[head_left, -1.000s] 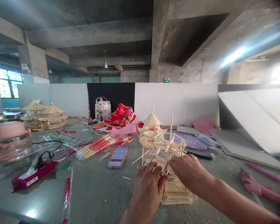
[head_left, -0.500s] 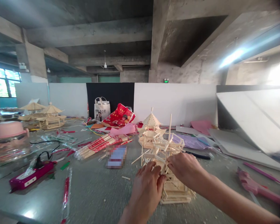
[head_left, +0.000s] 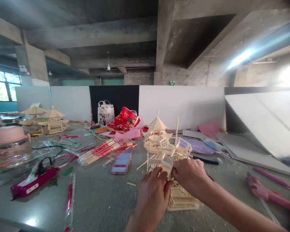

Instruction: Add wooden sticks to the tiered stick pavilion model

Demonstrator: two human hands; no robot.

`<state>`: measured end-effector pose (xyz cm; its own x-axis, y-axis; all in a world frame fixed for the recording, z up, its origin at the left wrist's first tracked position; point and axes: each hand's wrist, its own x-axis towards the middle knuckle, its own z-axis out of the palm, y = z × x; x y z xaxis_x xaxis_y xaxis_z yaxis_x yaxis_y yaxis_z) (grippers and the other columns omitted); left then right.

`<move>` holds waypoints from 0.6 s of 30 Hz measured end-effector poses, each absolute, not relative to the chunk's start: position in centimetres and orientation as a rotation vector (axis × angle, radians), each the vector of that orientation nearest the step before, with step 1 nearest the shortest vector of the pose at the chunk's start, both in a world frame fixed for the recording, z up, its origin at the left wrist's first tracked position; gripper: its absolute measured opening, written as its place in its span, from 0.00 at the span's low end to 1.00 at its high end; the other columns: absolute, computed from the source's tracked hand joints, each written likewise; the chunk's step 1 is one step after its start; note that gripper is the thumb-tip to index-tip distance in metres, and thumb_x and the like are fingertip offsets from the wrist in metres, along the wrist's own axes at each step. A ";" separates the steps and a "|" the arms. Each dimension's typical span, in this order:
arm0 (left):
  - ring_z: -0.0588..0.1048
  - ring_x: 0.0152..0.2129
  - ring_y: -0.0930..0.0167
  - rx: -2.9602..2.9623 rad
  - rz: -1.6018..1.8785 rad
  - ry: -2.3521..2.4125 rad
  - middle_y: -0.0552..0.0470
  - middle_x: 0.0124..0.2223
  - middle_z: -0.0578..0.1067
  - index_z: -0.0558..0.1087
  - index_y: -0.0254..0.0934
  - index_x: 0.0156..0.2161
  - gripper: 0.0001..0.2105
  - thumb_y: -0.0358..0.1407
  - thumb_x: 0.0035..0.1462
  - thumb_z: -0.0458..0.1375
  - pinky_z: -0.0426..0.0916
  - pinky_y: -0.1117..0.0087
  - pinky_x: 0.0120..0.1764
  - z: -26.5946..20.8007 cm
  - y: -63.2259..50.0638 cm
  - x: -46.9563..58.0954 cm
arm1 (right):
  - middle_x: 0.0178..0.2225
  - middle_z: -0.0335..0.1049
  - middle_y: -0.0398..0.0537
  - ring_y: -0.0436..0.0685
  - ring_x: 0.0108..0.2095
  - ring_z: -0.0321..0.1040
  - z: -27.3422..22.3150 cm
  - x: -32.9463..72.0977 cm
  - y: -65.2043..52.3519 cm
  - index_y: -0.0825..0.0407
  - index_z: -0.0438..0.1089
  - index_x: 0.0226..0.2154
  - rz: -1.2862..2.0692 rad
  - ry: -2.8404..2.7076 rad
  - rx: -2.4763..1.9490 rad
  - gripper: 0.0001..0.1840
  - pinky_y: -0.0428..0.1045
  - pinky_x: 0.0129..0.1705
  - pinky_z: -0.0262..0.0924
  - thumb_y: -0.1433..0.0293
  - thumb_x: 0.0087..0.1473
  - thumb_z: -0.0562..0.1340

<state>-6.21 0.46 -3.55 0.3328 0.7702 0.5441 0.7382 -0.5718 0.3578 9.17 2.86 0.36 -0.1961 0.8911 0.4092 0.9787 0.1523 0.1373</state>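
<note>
In front of me on the grey table stands a model pavilion of thin wooden sticks (head_left: 183, 197), its upper part an open lattice with one stick rising high. My left hand (head_left: 156, 190) is at its near left side, fingers curled round part of the frame. From the right, my right hand (head_left: 188, 172) pinches the frame close to my left fingertips. The exact sticks under my fingers are hidden. Just behind stands a second stick pavilion (head_left: 157, 125) with a pointed roof.
Left of the model lie a phone (head_left: 121, 162), bundled sticks in red wrappers (head_left: 103, 150) and a magenta power strip (head_left: 33, 182). A pink glue gun (head_left: 265, 193), a purple pen-like tool (head_left: 273, 178) and white boards (head_left: 251, 154) lie to the right. More stick pavilions (head_left: 52, 120) stand far left.
My right hand has shifted slightly left, nearer my left fingertips. My left hand stays almost in place at the frame, and the rest of the view has only shifted slightly.
</note>
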 end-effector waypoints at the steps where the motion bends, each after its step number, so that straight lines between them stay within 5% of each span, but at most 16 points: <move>1: 0.74 0.39 0.64 2.525 1.074 1.432 0.50 0.47 0.73 0.72 0.42 0.41 0.08 0.34 0.58 0.52 0.70 0.58 0.42 -3.6 0.5 -6.2 | 0.15 0.59 0.44 0.47 0.17 0.56 0.5 9.1 2.8 0.53 0.70 0.19 -0.550 -2.192 -1.828 0.10 0.45 0.21 0.40 0.72 0.46 0.55; 13: 0.74 0.41 0.64 2.526 1.089 1.452 0.52 0.48 0.73 0.71 0.44 0.43 0.09 0.34 0.58 0.53 0.70 0.56 0.43 -4.0 0.5 -6.2 | 0.21 0.67 0.46 0.50 0.20 0.58 0.9 8.7 2.3 0.51 0.70 0.22 -0.579 -2.232 -1.813 0.10 0.48 0.23 0.32 0.71 0.48 0.55; 18: 0.74 0.40 0.64 2.539 1.087 1.461 0.51 0.47 0.73 0.71 0.42 0.44 0.10 0.32 0.58 0.51 0.70 0.56 0.42 -3.9 0.8 -6.3 | 0.17 0.62 0.41 0.48 0.18 0.52 1.9 9.0 0.9 0.51 0.65 0.21 -0.517 -2.175 -1.803 0.06 0.48 0.22 0.34 0.71 0.46 0.55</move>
